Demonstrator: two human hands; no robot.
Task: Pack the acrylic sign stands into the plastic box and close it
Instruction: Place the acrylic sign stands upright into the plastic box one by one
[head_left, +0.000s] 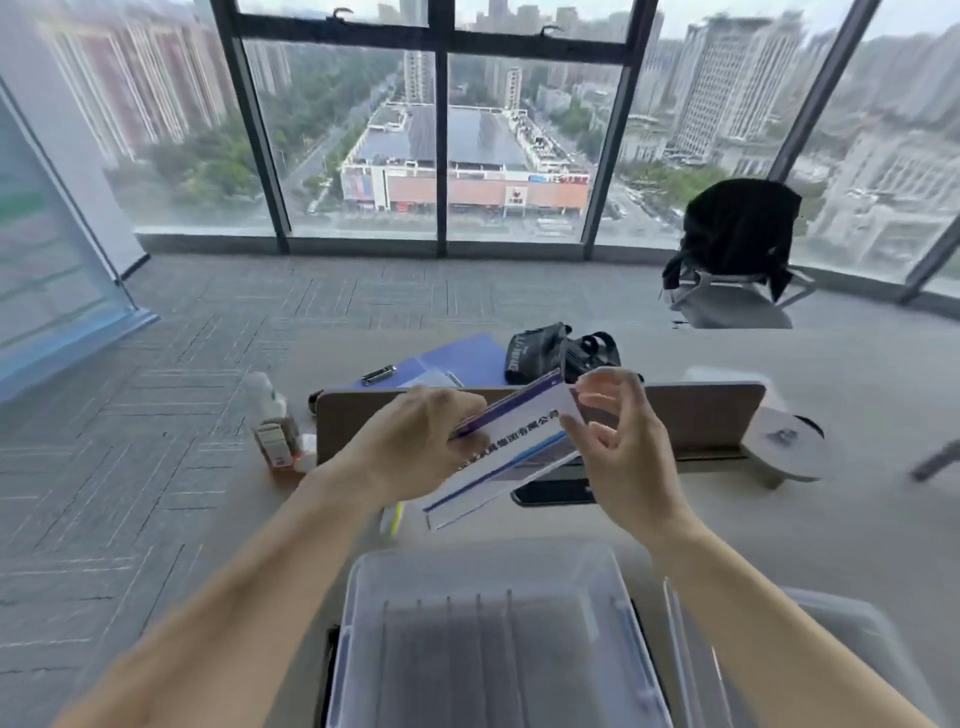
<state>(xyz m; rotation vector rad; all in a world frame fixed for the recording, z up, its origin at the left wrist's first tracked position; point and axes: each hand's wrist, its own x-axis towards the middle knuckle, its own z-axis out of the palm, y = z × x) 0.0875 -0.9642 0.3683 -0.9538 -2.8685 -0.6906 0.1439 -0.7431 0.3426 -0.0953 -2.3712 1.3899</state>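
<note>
Left hand (415, 447), right hand (631, 457) hold one sign stand (524, 428) — one box (467, 564) below.

Black bag (537, 349), blue folder (457, 358), phone (555, 491), jacket-draped chair (737, 249)

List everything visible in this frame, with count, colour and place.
acrylic sign stand: one, clear with a white and purple-blue insert, held in the air beyond the box
plastic box: one, clear, open, nearest the camera
table: one, pale grey, under everything
phone: one, black, flat below the stand
pouch: one, black, far side
clipboard folder: one, blue, left of the pouch
bottle and small cartons: a cluster, white and orange, left edge
board: one, brown, upright across the middle
chair: one, grey, dark garment draped over it, on the floor far right
left hand: grips the stand's left end
right hand: pinches its right end
</note>
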